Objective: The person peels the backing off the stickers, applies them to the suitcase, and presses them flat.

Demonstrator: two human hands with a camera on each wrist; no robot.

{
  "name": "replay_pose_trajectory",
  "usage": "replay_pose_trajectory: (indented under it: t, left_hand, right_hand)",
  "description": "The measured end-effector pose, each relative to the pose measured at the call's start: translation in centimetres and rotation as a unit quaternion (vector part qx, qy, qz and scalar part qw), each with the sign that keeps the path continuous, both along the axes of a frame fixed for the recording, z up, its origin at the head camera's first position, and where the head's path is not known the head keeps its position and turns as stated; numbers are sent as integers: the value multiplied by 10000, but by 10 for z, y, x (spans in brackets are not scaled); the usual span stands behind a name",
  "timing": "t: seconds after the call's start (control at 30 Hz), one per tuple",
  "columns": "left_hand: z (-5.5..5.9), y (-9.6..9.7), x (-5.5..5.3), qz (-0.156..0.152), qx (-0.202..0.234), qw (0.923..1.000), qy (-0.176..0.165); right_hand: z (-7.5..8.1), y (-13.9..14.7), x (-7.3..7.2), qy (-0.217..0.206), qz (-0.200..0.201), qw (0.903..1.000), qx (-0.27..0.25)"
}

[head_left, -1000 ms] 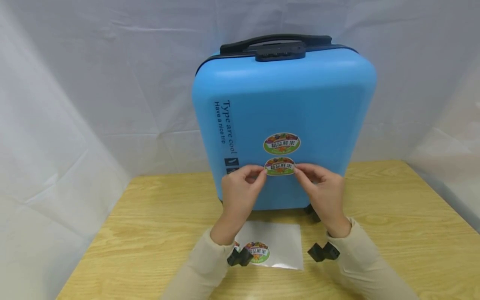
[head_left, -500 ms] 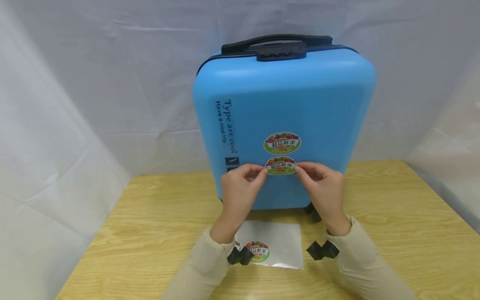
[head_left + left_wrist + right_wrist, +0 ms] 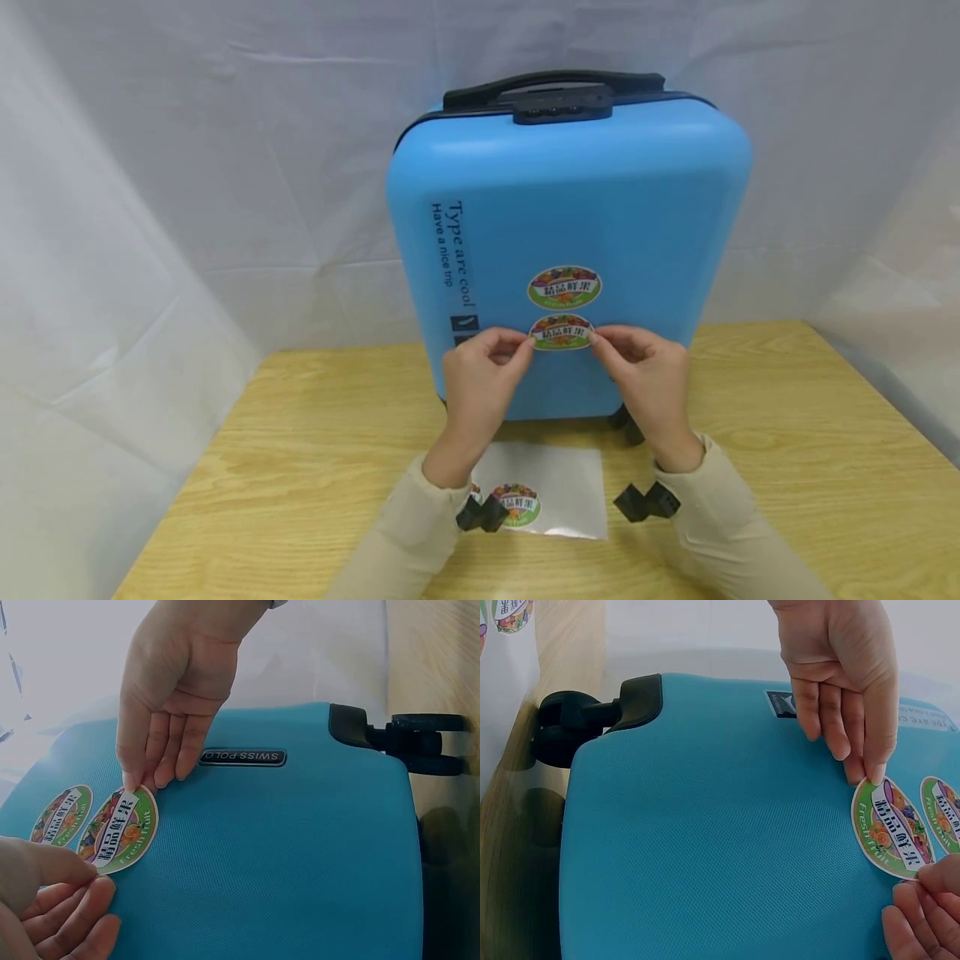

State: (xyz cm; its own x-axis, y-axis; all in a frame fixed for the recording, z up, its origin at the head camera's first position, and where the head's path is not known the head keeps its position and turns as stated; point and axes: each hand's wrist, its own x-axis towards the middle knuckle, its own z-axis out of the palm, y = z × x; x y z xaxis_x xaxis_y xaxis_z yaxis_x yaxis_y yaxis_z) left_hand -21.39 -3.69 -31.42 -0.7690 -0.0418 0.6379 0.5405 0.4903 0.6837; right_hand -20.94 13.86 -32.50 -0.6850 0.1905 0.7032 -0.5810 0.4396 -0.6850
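A light-blue hard-shell suitcase [image 3: 630, 208] stands upright on the table. One oval fruit sticker [image 3: 565, 287] lies flat on its front. Right below, a second oval fruit sticker [image 3: 561, 332] spans both hands, close against the shell. My left hand [image 3: 483, 387] pinches its left end between thumb and index finger, seen from near in the left wrist view as the lower hand [image 3: 56, 900]. At the opposite end, my right hand [image 3: 647, 387] pinches the edge the same way. In the right wrist view the held sticker [image 3: 891, 829] shows "Fresh Fruit" lettering.
A white backing sheet [image 3: 573, 483] lies on the wooden table [image 3: 315, 467] before the suitcase, with another fruit sticker [image 3: 519, 505] on it, partly behind the left wrist's black mount [image 3: 482, 512]. Black wheels [image 3: 566, 727] project under the suitcase. White cloth [image 3: 187, 167] hangs behind.
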Motion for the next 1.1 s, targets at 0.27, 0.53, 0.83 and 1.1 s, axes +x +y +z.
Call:
replay_pose_trajectory:
  t: [0.27,0.53,0.83,1.1]
  left_hand:
    - [0,1,0,6,3,10000,22]
    - [0,1,-1,115,-56,9999,109]
    - [1,-1,-3,106,-105,9998,154]
    - [4,-1,-1,44,-158,9998,74]
  right_hand:
    - [-6,4,-5,26,80,10000,4]
    - [-6,4,-5,61,101,9999,69]
    - [-2,4,-3,16,157,9999,71]
    - [-2,5,-3,-87,275,9996,-2]
